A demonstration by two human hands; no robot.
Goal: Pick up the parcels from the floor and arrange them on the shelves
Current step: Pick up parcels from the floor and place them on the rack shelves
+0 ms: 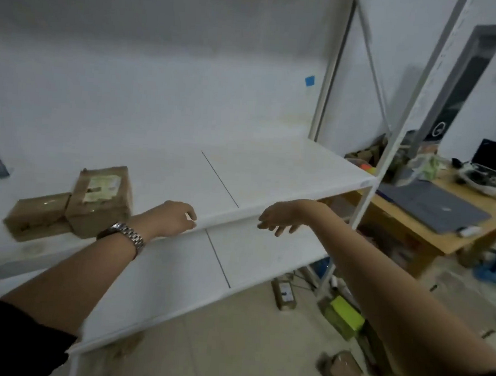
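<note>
A: Hands?

B: Both empty. Left hand (175, 218) loosely curled at the front edge of the upper white shelf board (285, 172), gripping nothing. Touching that edge or just off it: cannot tell through the blur. Silver metal-link wristwatch (123, 235) on that wrist. Right hand (277, 217) slack, fingers drooping and spread, in front of the same edge, apart from the left.

A: Parcels?

B: Two on the upper board, at its left end: a taller brown cardboard box with a pale label (102, 199) and a flatter brown cardboard packet (40, 215) pressed against its left side. More down on the pale tiled floor (231, 346), right of the rack: a small brown taped parcel (284, 294) near the rack's leg, a yellow-green box (345, 317) just beside it, another brown cardboard parcel (345, 374) nearer the camera.

A: Elsewhere?

B: Lower white shelf board (177, 273) beneath both forearms. Far right, a wooden table (470, 239) with a closed grey laptop (434, 205). Small square of blue tape (309, 80) on the white wall.
</note>
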